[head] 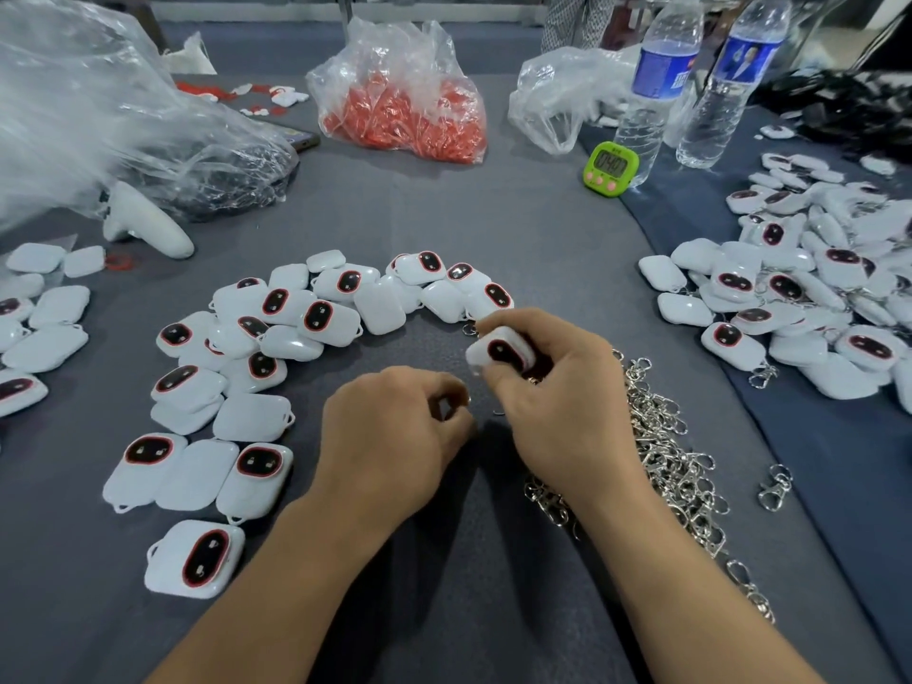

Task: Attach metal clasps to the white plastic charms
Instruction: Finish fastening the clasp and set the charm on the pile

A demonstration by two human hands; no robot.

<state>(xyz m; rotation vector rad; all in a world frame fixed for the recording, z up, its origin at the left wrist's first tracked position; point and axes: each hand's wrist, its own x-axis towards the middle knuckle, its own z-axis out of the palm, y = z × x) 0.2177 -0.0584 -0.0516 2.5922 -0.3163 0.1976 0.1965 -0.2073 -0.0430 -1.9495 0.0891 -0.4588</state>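
Note:
My right hand (557, 402) grips a white plastic charm (501, 350) with a dark, red-rimmed oval face, held just above the grey table. My left hand (395, 427) sits close beside it with fingers curled, pinching something small and metallic; the piece itself is mostly hidden. Several loose white charms (276, 338) lie in an arc in front of my hands. A heap of silver metal clasps (666, 451) lies under and to the right of my right wrist. At the far right is a pile of charms with clasps on them (809, 288).
A bag of red parts (409, 106) stands at the back centre, with crumpled clear bags (98, 116) at back left. A green timer (611, 168) and two water bottles (656, 91) stand at back right. A white controller (143, 222) lies at left.

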